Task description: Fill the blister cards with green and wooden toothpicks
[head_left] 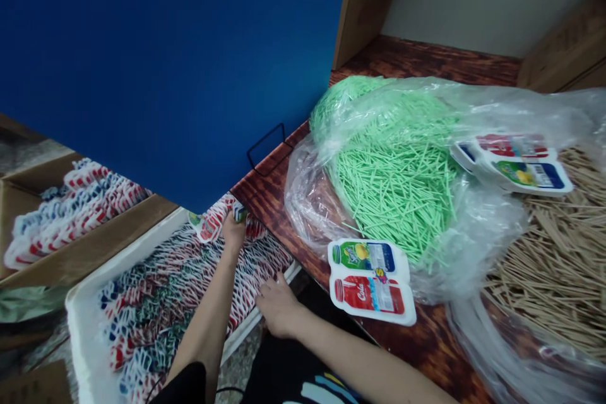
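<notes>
My left hand (233,231) reaches over a white foam box (81,322) and is closed on one of the bottle-shaped blister packs at its far end. Those packs (175,284) stand on edge in tight rows, with red, blue and green prints and white rims. Beside it, a pack with a red print (209,226) lies face up on the rows. My right hand (279,306) rests at the near side of the box, its fingers curled over the rim. What lies under those fingers is partly hidden.
A blue panel (180,63) with a black wire handle (250,154) blocks the upper left. On the wood-patterned table (303,227) are light green sticks (398,183) in clear plastic, brown sticks (558,252) and cola-and-lemon packs (372,281). A carton (95,227) holds more packs.
</notes>
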{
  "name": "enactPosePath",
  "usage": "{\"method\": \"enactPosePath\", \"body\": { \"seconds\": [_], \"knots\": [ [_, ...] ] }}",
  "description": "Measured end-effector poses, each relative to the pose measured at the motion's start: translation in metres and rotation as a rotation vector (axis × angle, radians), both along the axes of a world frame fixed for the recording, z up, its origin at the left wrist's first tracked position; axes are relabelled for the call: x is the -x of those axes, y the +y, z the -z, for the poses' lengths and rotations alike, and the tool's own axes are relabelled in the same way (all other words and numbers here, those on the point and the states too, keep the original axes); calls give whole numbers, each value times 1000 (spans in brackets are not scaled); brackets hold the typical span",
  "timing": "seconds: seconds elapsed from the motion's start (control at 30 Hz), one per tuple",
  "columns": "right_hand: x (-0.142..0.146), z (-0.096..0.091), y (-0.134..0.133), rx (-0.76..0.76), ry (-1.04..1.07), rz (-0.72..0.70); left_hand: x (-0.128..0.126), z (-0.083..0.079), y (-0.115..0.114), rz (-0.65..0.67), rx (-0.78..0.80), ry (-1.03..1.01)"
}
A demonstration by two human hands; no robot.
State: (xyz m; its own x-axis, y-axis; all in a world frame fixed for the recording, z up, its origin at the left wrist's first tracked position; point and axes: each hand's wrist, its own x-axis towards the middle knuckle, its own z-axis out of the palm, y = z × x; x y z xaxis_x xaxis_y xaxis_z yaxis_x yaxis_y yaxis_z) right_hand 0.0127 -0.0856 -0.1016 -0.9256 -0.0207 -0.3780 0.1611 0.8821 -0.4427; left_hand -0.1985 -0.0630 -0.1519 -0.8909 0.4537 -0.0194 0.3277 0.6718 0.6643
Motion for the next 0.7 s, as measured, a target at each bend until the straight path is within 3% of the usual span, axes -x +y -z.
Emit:
{"method": "enactPosePath", "body": {
  "seconds": [0.17, 0.33, 0.53, 0.63, 0.7],
  "knots": [
    [0, -4, 2, -4, 1, 5, -13, -12, -6, -36, 150, 106],
    [-1, -5, 3, 18, 19, 6, -21, -21, -10, 3, 163, 197],
    [-2, -3, 5, 17, 35, 14, -29, -22, -18, 47, 24, 293],
    [-2, -1, 5, 25, 43, 16, -47, -16, -32, 23, -95, 292],
    [-1, 0, 5, 19, 31, 9, -66, -8, -40, 0, -234, 188]
  ]
}}
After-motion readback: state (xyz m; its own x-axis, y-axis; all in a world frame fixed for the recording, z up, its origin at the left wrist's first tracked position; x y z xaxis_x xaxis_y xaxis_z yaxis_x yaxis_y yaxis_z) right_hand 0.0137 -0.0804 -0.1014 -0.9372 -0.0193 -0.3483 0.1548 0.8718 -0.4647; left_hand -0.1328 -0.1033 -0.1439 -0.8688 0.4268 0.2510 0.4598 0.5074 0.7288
